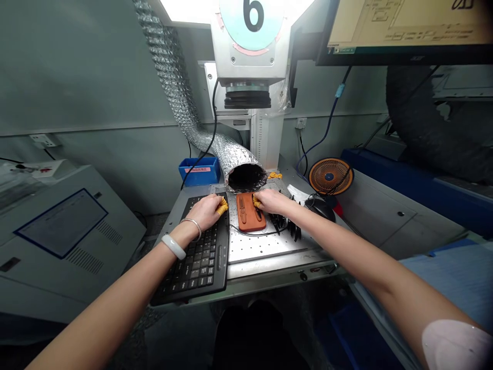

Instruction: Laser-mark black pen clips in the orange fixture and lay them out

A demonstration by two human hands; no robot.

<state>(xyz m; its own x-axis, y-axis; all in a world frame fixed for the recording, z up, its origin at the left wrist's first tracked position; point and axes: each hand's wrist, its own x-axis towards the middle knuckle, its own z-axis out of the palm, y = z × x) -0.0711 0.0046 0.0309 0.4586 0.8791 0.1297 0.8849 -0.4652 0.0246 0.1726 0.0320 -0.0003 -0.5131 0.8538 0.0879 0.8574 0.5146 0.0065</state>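
A flat orange-brown block (pixel 251 222) with elongated recesses lies on the perforated metal plate (pixel 246 252). My right hand (pixel 268 201), yellow covers on its fingertips, reaches over the block's upper right part. Its fingers are closed at the top of a dark elongated piece (pixel 258 214) in the right-hand recess; the exact grip is partly hidden. Over the upper right of a black keyboard (pixel 200 262) rests my left hand (pixel 208 210), also with yellow fingertip covers. Its fingers are curled together, and whatever may be between them is hidden.
Several dark pieces (pixel 295 228) and a black mouse (pixel 321 208) lie to the right. Behind the block opens a foil duct (pixel 246 177), below a machine head (pixel 248 95). A blue bin (pixel 200 172) stands back left, an orange fan (pixel 330 176) back right.
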